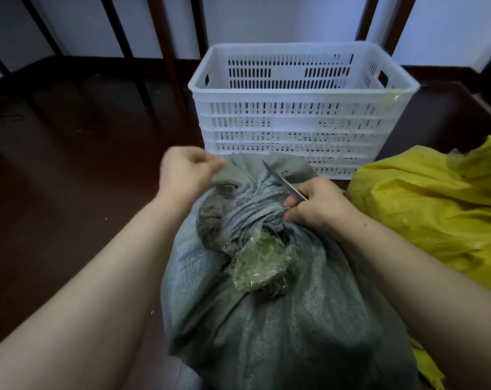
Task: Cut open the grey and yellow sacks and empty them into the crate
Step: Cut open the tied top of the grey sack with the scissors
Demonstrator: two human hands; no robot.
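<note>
The grey sack (267, 319) stands right under both hands, its top tied in a bunch. The left hand (182, 173) pinches the sack's top edge. The right hand (317, 206) is closed tight round a knife (283, 182), with the blade lying across the bunch. The yellow sack (435, 206) lies to the right. The white crate (295, 108) stands just behind.

Right hand (320, 205) holds knife (281, 180) against grey sack (267, 319).
</note>
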